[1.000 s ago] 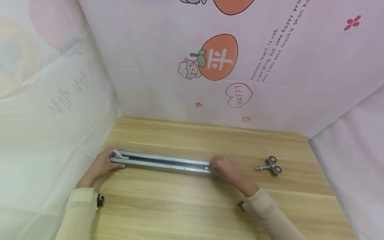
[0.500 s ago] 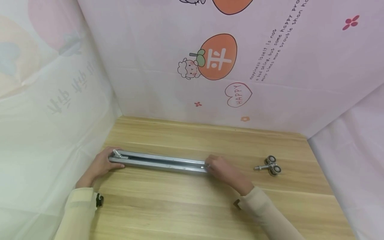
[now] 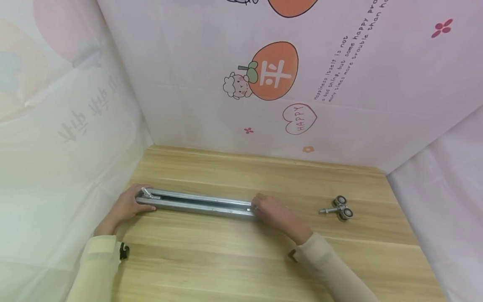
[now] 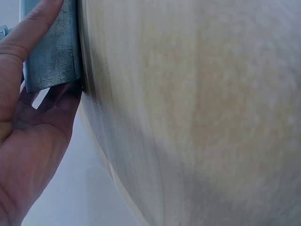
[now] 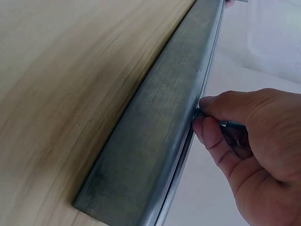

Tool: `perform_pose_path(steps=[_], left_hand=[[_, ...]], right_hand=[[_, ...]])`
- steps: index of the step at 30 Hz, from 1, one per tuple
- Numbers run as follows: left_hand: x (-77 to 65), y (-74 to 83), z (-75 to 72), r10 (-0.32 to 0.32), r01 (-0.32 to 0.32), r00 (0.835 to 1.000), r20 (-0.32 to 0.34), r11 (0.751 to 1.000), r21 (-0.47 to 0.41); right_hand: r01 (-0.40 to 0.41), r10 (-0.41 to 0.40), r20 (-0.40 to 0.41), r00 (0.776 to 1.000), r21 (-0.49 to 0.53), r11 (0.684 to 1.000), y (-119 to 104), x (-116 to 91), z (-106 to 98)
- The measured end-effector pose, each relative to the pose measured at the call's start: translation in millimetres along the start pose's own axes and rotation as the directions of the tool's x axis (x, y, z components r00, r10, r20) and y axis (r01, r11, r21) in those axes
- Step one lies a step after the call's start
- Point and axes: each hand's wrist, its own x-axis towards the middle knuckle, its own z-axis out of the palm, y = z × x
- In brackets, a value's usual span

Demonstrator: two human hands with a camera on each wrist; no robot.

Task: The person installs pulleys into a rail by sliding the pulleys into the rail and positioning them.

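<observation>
A long grey metal channel rail (image 3: pixel 200 209) lies on the wooden table, slot facing up. My left hand (image 3: pixel 127 208) grips its left end, thumb along the near side (image 4: pixel 28 35). Beside that hand a silver bolt (image 3: pixel 146 192) sticks up out of the slot. At the other end my right hand (image 3: pixel 274 213) pinches a threaded bolt (image 5: pixel 231 124) between thumb and fingers, right at the slot; whatever it joins inside the rail is hidden. In the head view this hand covers the rail's right end, which shows in the right wrist view.
To the right of my right hand lies a loose roller trolley (image 3: pixel 341 209) with several black-rimmed wheels, its bolt pointing left. Printed cloth (image 3: pixel 211 113) hangs behind the wooden table (image 3: pixel 211 260), and pale cloth walls (image 3: pixel 445 180) enclose both sides.
My right hand has slid left along the rail with the bolt in its fingers. The left hand, the rail and the loose trolley stay where they were.
</observation>
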Motion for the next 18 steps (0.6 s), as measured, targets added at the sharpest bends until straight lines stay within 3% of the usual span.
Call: perform_pose_path(steps=[18], left_hand=[[-1.3,-0.1,0.5,-0.002,0.002,1.000,-0.008,1.000,-0.017]], right_hand=[[0.105,-0.113,-0.045,0.993,-0.144,0.984,-10.0,13.0,10.2]])
